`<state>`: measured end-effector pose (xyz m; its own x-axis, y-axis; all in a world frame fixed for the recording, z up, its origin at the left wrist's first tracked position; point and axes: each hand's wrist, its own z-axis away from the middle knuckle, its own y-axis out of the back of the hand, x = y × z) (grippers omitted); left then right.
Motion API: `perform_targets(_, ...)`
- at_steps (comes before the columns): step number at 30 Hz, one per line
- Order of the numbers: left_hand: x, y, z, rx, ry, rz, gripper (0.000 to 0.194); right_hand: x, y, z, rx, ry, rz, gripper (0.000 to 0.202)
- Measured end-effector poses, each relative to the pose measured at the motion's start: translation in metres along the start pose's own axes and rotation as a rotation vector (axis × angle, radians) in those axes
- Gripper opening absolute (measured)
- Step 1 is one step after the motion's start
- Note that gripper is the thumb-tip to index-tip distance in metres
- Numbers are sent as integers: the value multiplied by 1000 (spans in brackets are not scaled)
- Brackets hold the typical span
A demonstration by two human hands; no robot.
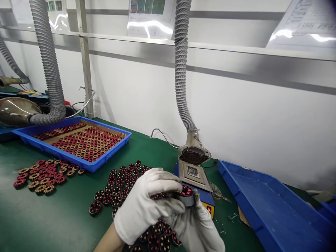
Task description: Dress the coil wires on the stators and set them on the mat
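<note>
A round motor part (187,198), a grey ring with a red-and-black wound core inside, is held between my two white-gloved hands. My left hand (149,197) grips it from the left with bent fingers. On the right and from below, my right hand (198,225) closes around the same part, its palm mostly hidden. Many similar round parts (117,190) lie on the green table (78,224) beneath and left of my hands. Just behind the held part stands a blue solder pot (201,183) with a small square of shiny grey metal in its top plate.
A hooded grey fume hose (182,70) hangs over the pot. On the right leans a blue tray (278,206). Another blue tray (98,164) at the left holds rows of red and tan ring cores, with a loose pile of cores (47,175) before it.
</note>
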<state>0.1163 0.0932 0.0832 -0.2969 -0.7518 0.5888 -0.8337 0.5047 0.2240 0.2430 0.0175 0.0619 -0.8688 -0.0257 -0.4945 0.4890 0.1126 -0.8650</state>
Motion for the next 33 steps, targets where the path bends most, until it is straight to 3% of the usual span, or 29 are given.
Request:
perform_targets(3,-4,1,1,91,72,130,8,4,-1,1,29,-21,85,23)
perform_targets(8,5,3,6,377,279,332,18,2,4,2,83,-30,127,26)
perform_targets(10,11,6,5,328,404,323,21,0,7,3,110,-29,118,26)
perform_targets(13,17,5,1,119,592,338,22,-3,8,5,130,-4,133,25)
perform_targets(14,18,2,-1,98,609,361,21,-3,8,5,139,12,152,25)
perform_targets(19,20,-7,1,211,476,395,21,-2,4,3,173,175,358,34)
perform_targets(23,21,-1,8,386,420,381,16,-4,4,2,179,236,441,35)
perform_targets(25,22,3,7,346,485,363,20,-5,5,3,173,200,437,35)
perform_targets(28,24,0,3,132,544,313,22,-5,5,4,159,180,450,39)
perform_targets(30,25,-5,2,98,422,250,17,-6,5,3,190,284,513,41)
perform_targets(33,27,-7,5,193,201,107,16,-8,7,-2,271,487,641,39)
